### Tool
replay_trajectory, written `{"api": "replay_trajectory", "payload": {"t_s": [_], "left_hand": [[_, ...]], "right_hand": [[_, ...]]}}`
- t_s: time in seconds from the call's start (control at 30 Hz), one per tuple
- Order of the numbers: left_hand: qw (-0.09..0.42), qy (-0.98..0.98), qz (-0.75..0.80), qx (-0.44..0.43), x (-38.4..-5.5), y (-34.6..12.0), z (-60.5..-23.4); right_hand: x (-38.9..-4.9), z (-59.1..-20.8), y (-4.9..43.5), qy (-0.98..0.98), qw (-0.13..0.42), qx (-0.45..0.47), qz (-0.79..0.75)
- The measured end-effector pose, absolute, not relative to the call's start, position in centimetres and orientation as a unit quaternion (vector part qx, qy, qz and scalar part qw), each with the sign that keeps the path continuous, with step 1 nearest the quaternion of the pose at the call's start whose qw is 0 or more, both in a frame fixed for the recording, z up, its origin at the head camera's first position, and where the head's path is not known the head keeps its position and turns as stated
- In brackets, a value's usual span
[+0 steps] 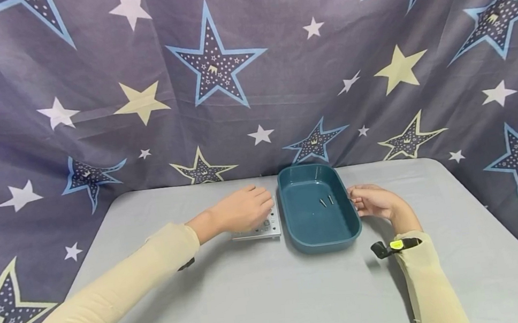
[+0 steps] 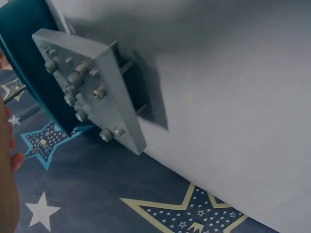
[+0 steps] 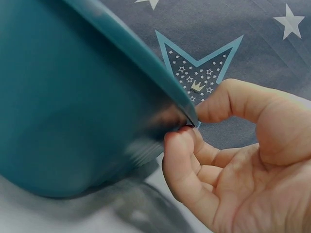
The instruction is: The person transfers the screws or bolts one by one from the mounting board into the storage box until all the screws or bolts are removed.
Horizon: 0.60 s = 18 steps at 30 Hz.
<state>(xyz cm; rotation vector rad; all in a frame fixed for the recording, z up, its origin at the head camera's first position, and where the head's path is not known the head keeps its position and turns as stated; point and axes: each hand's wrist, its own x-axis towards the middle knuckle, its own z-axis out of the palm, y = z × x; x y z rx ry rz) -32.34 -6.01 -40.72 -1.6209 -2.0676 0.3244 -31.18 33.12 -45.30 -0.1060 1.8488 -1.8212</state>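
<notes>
A silver metal plate (image 1: 274,228) carries several socket-head screws (image 2: 106,134), some with shanks sticking out underneath in the left wrist view. Over this plate is my left hand (image 1: 244,210), its back toward the head camera and its fingers curled. A thin metal rod (image 2: 14,94) juts from the left hand's fingers at the left wrist view's edge; most of it is hidden. To the right of the plate stands a teal plastic tray (image 1: 313,230) with two small screws (image 1: 326,201) lying in it. My right hand (image 1: 374,202) pinches the tray's right rim between thumb and fingers.
Everything stands on a table with a pale grey top (image 1: 256,296). A dark curtain (image 1: 253,113) printed with stars hangs right behind the table's far edge and at both sides. A black wrist strap (image 1: 410,243) sits on the right sleeve.
</notes>
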Motion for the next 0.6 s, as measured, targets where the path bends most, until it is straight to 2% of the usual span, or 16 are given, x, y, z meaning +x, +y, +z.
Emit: {"api": "replay_trajectory", "payload": {"t_s": [0.13,0.6], "left_hand": [[0.265,-0.753,0.108,-0.593,-32.6,-5.8,-40.2],[0.267,-0.751,0.121,-0.591,-32.5,-4.4,-39.3]], "right_hand": [[-31.2,-45.3,33.1,0.686,0.27,-0.04,-0.675],[-31.2,-45.3,33.1,0.684,0.268,-0.041,-0.677]]}}
